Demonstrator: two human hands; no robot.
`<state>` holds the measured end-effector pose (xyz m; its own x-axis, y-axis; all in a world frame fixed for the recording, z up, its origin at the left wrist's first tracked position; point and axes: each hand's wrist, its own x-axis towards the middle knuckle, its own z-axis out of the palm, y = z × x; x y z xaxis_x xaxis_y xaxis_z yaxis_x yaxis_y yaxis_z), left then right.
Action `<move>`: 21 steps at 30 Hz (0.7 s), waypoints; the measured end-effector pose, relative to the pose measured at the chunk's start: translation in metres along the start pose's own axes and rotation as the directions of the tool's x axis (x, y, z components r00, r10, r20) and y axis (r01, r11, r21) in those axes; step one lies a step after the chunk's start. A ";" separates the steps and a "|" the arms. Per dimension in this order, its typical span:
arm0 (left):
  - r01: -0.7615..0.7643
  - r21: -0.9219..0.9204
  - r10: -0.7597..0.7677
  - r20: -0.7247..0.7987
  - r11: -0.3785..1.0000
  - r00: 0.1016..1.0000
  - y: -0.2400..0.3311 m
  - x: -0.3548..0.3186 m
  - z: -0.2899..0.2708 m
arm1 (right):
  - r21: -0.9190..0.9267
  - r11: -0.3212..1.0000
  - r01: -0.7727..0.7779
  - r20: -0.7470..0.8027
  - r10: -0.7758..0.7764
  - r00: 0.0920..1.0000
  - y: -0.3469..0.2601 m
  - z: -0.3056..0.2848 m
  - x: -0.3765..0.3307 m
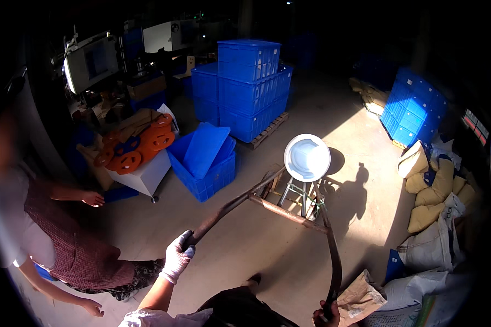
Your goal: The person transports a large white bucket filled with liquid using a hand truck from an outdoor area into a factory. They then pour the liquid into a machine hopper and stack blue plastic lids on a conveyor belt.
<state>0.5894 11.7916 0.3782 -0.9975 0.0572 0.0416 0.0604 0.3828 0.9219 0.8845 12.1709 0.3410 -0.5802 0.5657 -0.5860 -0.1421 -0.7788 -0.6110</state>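
Note:
My left hand (178,254), in a white glove, grips the left handle of a rusty metal hand cart (289,213). My right hand (324,315), at the lower edge, holds the cart's right handle. The two curved handles run forward to a crossbar and a low frame. On that frame stands a small stool (300,192) with a round white basin (307,157) on top, lit by sun.
A person in a checked apron (65,240) stands at my left. An open blue crate (204,163) with lids, stacked blue crates (248,87) on a pallet, orange wheel-shaped parts (136,147) on a white box, more blue crates (412,111) and filled sacks (436,201) at the right.

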 end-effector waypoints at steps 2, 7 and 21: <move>-0.061 -0.032 0.060 -0.028 0.998 0.998 -0.008 0.044 0.033 | 0.037 0.999 -0.008 0.016 0.008 1.000 -0.014 0.016 0.049; -0.001 -0.067 0.002 0.015 0.998 1.000 0.035 0.147 0.113 | -0.001 1.000 -0.020 0.013 0.020 1.000 -0.075 0.079 0.161; 0.365 -0.682 -0.458 0.048 0.634 0.887 0.031 0.452 0.336 | -0.095 0.984 -0.154 -0.045 0.150 0.988 -0.212 0.254 0.485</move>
<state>0.1530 12.1393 0.2966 -0.9111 -0.0801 -0.4044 -0.3506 -0.3653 0.8623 0.4298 12.5415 0.3211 -0.5580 0.4542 -0.6945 0.0255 -0.8271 -0.5614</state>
